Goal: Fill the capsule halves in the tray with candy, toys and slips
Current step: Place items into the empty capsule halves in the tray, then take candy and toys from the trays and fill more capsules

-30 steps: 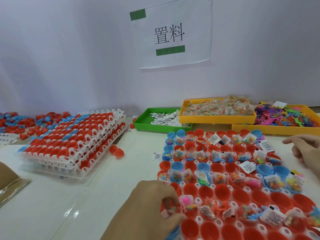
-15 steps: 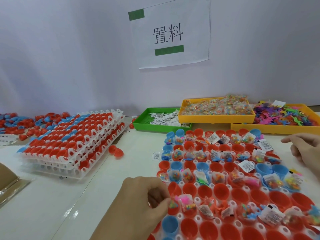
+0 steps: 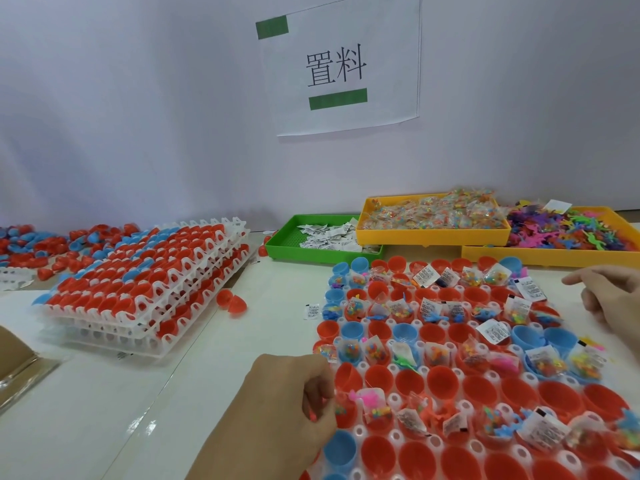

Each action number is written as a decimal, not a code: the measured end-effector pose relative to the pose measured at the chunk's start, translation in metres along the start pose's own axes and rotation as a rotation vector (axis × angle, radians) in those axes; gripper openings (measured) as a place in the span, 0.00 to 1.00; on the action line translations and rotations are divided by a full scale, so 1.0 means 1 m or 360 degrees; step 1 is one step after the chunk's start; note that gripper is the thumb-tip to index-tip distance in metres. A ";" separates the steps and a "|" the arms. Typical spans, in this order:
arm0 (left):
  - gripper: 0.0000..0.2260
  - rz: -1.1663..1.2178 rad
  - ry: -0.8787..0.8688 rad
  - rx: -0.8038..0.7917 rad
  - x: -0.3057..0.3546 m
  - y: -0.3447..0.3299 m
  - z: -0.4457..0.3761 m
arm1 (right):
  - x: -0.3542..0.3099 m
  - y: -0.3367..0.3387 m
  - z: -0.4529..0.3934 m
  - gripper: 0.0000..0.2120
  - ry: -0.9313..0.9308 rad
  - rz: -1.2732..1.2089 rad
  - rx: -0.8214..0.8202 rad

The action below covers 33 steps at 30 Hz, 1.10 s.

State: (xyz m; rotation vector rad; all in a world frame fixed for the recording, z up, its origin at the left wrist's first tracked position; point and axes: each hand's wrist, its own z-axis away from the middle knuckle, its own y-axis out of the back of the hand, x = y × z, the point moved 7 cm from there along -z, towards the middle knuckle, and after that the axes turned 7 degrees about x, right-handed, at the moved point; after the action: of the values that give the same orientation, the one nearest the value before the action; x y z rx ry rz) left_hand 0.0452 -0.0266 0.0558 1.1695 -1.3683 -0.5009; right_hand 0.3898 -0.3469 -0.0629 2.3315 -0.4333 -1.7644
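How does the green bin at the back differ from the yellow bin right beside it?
The green bin holds a thin scatter of white paper slips, its floor showing; the yellow bin is heaped past its rim with clear candy packets. The green bin sits flat on the table; the yellow bin's corner overlaps it. Both are shallow rectangular plastic trays against the wall.

Pale wall (image 3: 138, 116), paper sign (image 3: 341, 64), white table (image 3: 104, 410).

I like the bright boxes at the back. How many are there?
3: a green tray of slips at left, a yellow tray of candy in the middle, a yellow tray of toys at right, partly cut off.
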 end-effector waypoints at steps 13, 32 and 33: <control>0.04 -0.0194 0.0044 -0.0174 0.007 -0.009 0.000 | 0.005 -0.001 -0.002 0.17 -0.0012 0.0013 -0.0014; 0.05 -0.0110 -0.0121 0.0250 -0.005 0.039 -0.072 | -0.016 0.006 0.018 0.20 -0.0101 0.0020 -0.0017; 0.05 -0.0109 -0.0107 0.0286 -0.008 0.041 -0.096 | -0.019 0.007 0.019 0.20 -0.0095 0.0024 -0.0018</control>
State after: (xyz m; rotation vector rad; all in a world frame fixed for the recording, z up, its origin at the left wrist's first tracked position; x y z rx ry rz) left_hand 0.1176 0.0295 0.1057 1.3601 -1.4582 -0.4772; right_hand 0.3658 -0.3464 -0.0492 2.2666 -0.4476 -1.8286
